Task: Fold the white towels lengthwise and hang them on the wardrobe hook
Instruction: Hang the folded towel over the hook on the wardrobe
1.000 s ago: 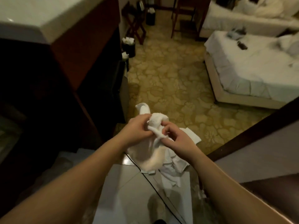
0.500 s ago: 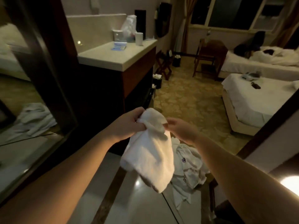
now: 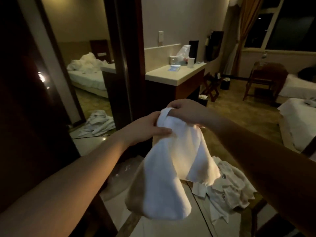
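Note:
A white towel [image 3: 171, 168] hangs in front of me, doubled over, its lower end loose above the floor. My left hand [image 3: 145, 129] grips the towel's top from the left, thumb lying across the cloth. My right hand [image 3: 186, 110] pinches the top fold from the right, fingers curled round the rolled edge. Both hands meet at the towel's upper end, at about chest height. No wardrobe hook shows in the head view.
White linen [image 3: 227, 190] lies crumpled on the floor at lower right. A mirror [image 3: 82, 69] on the left reflects a bed and a towel pile [image 3: 99, 124]. A counter [image 3: 174, 74] stands ahead. A chair [image 3: 266, 79] and beds [image 3: 301, 120] fill the right.
My view has swung up from the floor toward the mirror and counter. Both hands have risen with the towel, which now hangs longer and doubled over.

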Demonstrator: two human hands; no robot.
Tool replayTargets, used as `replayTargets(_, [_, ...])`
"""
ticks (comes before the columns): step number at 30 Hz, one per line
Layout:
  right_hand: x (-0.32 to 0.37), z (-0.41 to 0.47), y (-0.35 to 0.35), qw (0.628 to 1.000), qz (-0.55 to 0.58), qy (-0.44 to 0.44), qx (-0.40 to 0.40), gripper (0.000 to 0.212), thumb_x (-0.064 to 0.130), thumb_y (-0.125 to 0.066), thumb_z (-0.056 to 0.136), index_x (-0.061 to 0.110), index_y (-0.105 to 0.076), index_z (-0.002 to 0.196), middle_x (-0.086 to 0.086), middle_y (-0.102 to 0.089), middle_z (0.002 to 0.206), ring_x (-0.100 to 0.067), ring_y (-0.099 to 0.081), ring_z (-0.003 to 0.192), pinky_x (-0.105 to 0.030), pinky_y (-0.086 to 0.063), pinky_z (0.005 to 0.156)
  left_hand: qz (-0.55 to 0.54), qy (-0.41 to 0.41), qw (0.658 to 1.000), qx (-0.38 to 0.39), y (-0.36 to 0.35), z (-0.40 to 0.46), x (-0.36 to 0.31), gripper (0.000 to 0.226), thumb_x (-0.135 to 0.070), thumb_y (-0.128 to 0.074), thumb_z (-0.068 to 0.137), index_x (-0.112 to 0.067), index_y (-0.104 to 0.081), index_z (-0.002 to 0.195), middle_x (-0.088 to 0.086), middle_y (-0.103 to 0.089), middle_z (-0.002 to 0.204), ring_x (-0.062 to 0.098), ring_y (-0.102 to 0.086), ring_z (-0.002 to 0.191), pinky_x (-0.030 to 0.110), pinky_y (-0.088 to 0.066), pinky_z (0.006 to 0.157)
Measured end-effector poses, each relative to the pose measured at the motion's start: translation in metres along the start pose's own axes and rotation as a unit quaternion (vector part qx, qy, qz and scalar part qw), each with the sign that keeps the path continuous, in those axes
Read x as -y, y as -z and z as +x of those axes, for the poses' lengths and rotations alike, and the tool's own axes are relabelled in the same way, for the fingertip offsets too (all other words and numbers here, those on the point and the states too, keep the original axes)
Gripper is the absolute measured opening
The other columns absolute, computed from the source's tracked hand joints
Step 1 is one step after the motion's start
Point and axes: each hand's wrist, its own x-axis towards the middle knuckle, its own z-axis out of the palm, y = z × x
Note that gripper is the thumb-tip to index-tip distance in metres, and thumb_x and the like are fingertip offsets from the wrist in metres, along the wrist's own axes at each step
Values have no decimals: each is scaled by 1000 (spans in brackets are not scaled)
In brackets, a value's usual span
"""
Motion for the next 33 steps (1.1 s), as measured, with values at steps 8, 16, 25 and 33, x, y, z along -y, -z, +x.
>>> replayTargets(8, [77,-54,-65,992,-63,1,114,9,55,-68,86,49,-60,84,21,-63,92,2,-59,85,-19,-40,65,-90,33,990,-100,47,-155,9,16,-30,-65,96,-39,-77,98,-6,-77,100,12,-74,92,29,-58,76])
replayTargets(16, [100,-152,-179,981,-109,-94,133,27,39,-58,97,26,-66,120,12,-61,97,-5,-58,87,-26,-43,74,-195,89,960,-181,91,-340,45,14,-33,-68,92,-28,-79,98,4,-78,101,21,-75,93,27,-60,65])
replayTargets(25, [272,-222,-234,987,-7,25,160,28,57,-52,97,42,-74,88,16,-73,86,-2,-67,79,-30,-53,70,-187,229,879,-375,131,-502,83,23,-27,-65,95,-18,-61,116,5,-69,100,23,-64,85,33,-50,71])
replayTargets(33, [424,-227,-259,951,257,45,164,37,46,-54,101,15,-69,88,-7,-56,66,-15,-51,58,-29,-40,59,-83,245,889,-377,133,-584,95,41,-40,-52,102,-18,-57,136,5,-65,127,22,-63,106,36,-51,87])
